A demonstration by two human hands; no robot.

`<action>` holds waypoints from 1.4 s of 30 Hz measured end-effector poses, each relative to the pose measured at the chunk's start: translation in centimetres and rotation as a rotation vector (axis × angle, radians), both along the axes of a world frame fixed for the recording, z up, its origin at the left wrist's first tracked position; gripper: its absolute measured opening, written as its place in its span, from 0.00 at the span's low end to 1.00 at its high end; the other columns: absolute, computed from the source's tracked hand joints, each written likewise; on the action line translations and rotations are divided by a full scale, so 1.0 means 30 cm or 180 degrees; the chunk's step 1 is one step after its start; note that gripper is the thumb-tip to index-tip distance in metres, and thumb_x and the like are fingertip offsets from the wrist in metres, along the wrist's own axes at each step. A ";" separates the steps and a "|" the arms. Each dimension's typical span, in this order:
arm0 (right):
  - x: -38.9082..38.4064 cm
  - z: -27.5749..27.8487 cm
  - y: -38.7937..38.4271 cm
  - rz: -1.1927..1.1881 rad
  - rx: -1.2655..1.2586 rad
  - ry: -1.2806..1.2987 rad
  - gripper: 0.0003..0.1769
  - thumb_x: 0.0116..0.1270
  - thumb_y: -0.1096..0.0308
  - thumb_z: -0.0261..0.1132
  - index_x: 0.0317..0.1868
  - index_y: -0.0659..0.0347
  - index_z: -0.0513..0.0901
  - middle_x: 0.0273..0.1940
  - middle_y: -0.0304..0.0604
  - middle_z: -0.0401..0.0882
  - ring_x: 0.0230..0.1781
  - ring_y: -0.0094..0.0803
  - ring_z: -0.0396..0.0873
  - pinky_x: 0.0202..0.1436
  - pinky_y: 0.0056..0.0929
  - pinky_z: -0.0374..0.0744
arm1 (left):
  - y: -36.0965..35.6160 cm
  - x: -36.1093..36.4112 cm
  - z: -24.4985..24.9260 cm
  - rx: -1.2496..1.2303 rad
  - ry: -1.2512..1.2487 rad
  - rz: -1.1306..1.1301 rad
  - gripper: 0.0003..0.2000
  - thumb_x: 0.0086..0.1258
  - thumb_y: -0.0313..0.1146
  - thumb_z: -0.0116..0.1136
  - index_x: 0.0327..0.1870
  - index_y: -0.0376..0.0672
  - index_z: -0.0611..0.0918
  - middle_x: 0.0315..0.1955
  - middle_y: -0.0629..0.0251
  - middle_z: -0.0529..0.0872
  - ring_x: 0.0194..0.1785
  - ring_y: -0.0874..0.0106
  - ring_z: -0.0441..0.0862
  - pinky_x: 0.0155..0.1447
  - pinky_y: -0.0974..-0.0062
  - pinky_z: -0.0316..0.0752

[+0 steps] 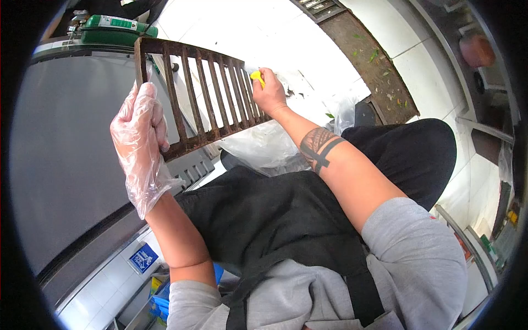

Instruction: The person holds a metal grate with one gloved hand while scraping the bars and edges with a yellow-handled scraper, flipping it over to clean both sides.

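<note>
My left hand (pixel 140 129), in a clear plastic glove, grips the near end of a rusty metal grate (pixel 212 93) with parallel bars. The grate is held up at a tilt above the white floor. My right hand (pixel 269 92) is bare and closed round a yellow-ended tool (pixel 257 78) close to the grate's far end. Most of the tool is hidden by the fingers and the bars. Crumpled clear plastic (pixel 264 144) lies below the grate, by my lap.
A large grey panel (pixel 71 143) stands at the left, with a green cylinder (pixel 115 23) behind it. At the upper right, a brown channel strewn with leaves (pixel 368 60) crosses the white tiles (pixel 429 66). A metal rail (pixel 462 236) is at the right.
</note>
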State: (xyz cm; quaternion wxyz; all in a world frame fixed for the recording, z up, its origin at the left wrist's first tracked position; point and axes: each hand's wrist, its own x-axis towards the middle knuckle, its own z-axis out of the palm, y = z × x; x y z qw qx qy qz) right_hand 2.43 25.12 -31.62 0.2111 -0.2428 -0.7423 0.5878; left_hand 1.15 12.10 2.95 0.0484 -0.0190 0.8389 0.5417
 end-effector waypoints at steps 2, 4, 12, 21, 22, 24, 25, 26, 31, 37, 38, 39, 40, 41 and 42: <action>-0.008 -0.006 0.004 0.0072 0.0086 0.0024 0.21 0.70 0.70 0.62 0.62 0.65 0.76 0.56 0.64 0.82 0.56 0.62 0.82 0.61 0.52 0.81 | 0.007 -0.005 -0.004 -0.0058 -0.0006 0.0110 0.18 0.77 0.41 0.69 0.55 0.36 0.85 0.19 0.77 0.72 0.15 0.87 0.64 0.17 0.84 0.57; -0.018 -0.001 -0.001 0.0066 0.0122 0.0143 0.18 0.71 0.68 0.64 0.59 0.66 0.77 0.54 0.61 0.82 0.54 0.57 0.83 0.59 0.48 0.81 | 0.003 -0.016 -0.008 -0.0048 -0.0039 0.0055 0.18 0.77 0.41 0.69 0.57 0.36 0.85 0.19 0.77 0.72 0.15 0.87 0.63 0.18 0.84 0.56; 0.034 0.087 0.081 0.0313 0.0646 -0.0017 0.18 0.72 0.67 0.66 0.61 0.52 0.82 0.50 0.49 0.82 0.52 0.52 0.84 0.55 0.48 0.83 | -0.010 -0.021 -0.008 0.0009 0.0028 0.0010 0.21 0.77 0.42 0.69 0.62 0.36 0.85 0.20 0.79 0.70 0.16 0.87 0.62 0.19 0.84 0.55; -0.015 0.172 0.186 0.0831 0.0874 -0.0453 0.15 0.72 0.62 0.69 0.57 0.45 0.91 0.50 0.37 0.86 0.50 0.40 0.87 0.55 0.37 0.83 | -0.136 -0.126 -0.018 -0.0226 -0.0095 -0.0183 0.21 0.78 0.43 0.67 0.63 0.39 0.85 0.20 0.81 0.69 0.18 0.87 0.62 0.20 0.84 0.55; -0.040 0.138 0.188 0.0916 0.0667 -0.0414 0.16 0.72 0.63 0.70 0.58 0.48 0.91 0.50 0.38 0.87 0.51 0.39 0.87 0.57 0.35 0.83 | -0.150 -0.143 -0.019 -0.0146 -0.0188 -0.0255 0.19 0.79 0.45 0.66 0.60 0.41 0.85 0.20 0.81 0.70 0.17 0.87 0.64 0.19 0.84 0.56; -0.081 0.073 0.225 0.1169 0.0526 -0.0299 0.16 0.71 0.62 0.70 0.58 0.46 0.91 0.51 0.38 0.86 0.52 0.39 0.86 0.58 0.37 0.83 | -0.172 -0.160 -0.022 -0.0083 -0.0286 -0.0347 0.18 0.79 0.46 0.66 0.60 0.42 0.84 0.20 0.81 0.71 0.16 0.87 0.64 0.19 0.84 0.58; -0.088 0.078 0.252 0.1419 0.0370 -0.0217 0.17 0.70 0.62 0.71 0.58 0.44 0.91 0.51 0.38 0.86 0.53 0.39 0.86 0.59 0.39 0.83 | -0.180 -0.163 -0.029 -0.0087 -0.0271 -0.0358 0.18 0.79 0.46 0.66 0.60 0.42 0.84 0.20 0.81 0.71 0.16 0.87 0.64 0.19 0.84 0.58; -0.095 0.081 0.296 0.1699 0.0394 -0.0287 0.16 0.70 0.62 0.72 0.58 0.44 0.91 0.51 0.38 0.86 0.53 0.39 0.86 0.59 0.38 0.83 | -0.187 -0.165 -0.039 -0.0049 -0.0156 -0.0322 0.19 0.79 0.45 0.66 0.60 0.42 0.84 0.20 0.80 0.71 0.16 0.87 0.64 0.19 0.84 0.58; -0.079 0.109 0.282 0.1508 0.0735 -0.0408 0.15 0.70 0.61 0.72 0.57 0.44 0.92 0.49 0.37 0.86 0.52 0.38 0.86 0.58 0.37 0.83 | -0.187 -0.167 -0.039 -0.0107 -0.0169 -0.0251 0.20 0.80 0.45 0.65 0.63 0.40 0.83 0.21 0.80 0.69 0.18 0.87 0.62 0.21 0.83 0.56; -0.079 0.081 0.296 0.1450 0.0624 -0.0319 0.15 0.70 0.60 0.71 0.56 0.43 0.92 0.49 0.37 0.85 0.51 0.37 0.86 0.56 0.37 0.83 | -0.200 -0.172 -0.045 -0.0147 -0.0145 -0.0203 0.21 0.81 0.44 0.63 0.66 0.40 0.81 0.22 0.80 0.70 0.18 0.87 0.62 0.20 0.84 0.57; -0.073 0.076 0.290 0.1462 0.0630 -0.0328 0.15 0.70 0.60 0.71 0.56 0.43 0.92 0.49 0.37 0.85 0.51 0.37 0.86 0.56 0.37 0.83 | -0.202 -0.170 -0.049 -0.0139 -0.0153 -0.0192 0.21 0.81 0.44 0.63 0.66 0.40 0.81 0.22 0.80 0.70 0.18 0.87 0.62 0.20 0.84 0.57; -0.069 0.081 0.277 0.1517 0.0573 -0.0370 0.16 0.70 0.62 0.71 0.57 0.44 0.92 0.48 0.38 0.85 0.50 0.37 0.86 0.56 0.35 0.83 | -0.202 -0.173 -0.050 -0.0110 -0.0164 -0.0248 0.22 0.81 0.43 0.63 0.67 0.39 0.81 0.22 0.80 0.71 0.18 0.87 0.63 0.20 0.84 0.57; -0.070 0.089 0.264 0.1568 0.0514 -0.0404 0.16 0.70 0.64 0.72 0.57 0.46 0.92 0.47 0.39 0.86 0.49 0.36 0.86 0.57 0.34 0.82 | -0.202 -0.176 -0.047 -0.0085 -0.0167 -0.0306 0.22 0.81 0.43 0.63 0.68 0.39 0.80 0.22 0.80 0.71 0.18 0.87 0.63 0.20 0.84 0.57; -0.070 0.094 0.260 0.1615 0.0449 -0.0439 0.17 0.69 0.66 0.73 0.58 0.48 0.91 0.46 0.40 0.86 0.48 0.36 0.86 0.57 0.33 0.82 | -0.204 -0.176 -0.048 -0.0088 -0.0161 -0.0306 0.22 0.81 0.43 0.63 0.68 0.39 0.80 0.22 0.80 0.71 0.18 0.87 0.63 0.20 0.84 0.57; -0.073 0.096 0.267 0.1605 0.0444 -0.0440 0.17 0.69 0.66 0.73 0.58 0.48 0.91 0.46 0.40 0.86 0.48 0.36 0.86 0.57 0.33 0.82 | -0.209 -0.175 -0.051 -0.0049 -0.0164 -0.0273 0.23 0.81 0.43 0.63 0.69 0.38 0.80 0.22 0.80 0.71 0.18 0.86 0.63 0.20 0.84 0.58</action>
